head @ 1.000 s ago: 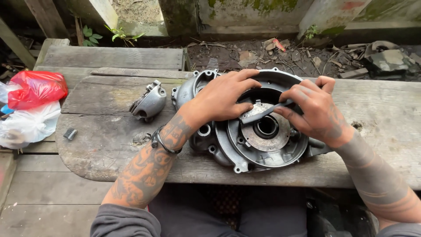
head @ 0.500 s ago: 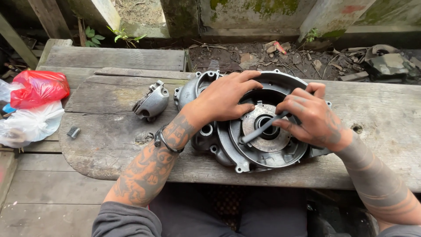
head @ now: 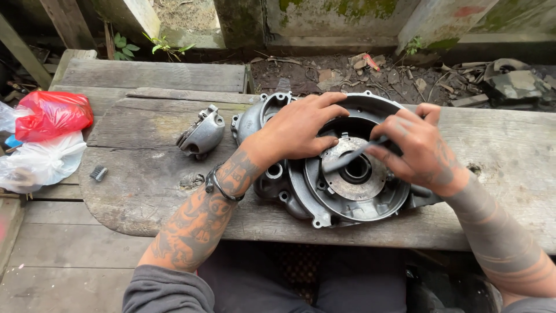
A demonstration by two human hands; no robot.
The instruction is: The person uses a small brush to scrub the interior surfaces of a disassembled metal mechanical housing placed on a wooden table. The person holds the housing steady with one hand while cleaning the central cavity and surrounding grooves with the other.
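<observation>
While left hand steadies engine cover, right hand holds brush.

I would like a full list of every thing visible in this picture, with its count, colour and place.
engine cover: one, grey metal, on the plank in front of the person, open side up
round plate: one, dull metal, inside the engine cover
flat tool: one, dark grey, over the round plate
small metal part: one, silver grey, on the plank left of the engine cover
small dark piece: one, near the plank's left edge
plank: one, weathered wood
plastic bags: one red, one white, far left
rubble: brown, behind the plank
left hand: rests on the engine cover's rim
right hand: grip on the flat tool
</observation>
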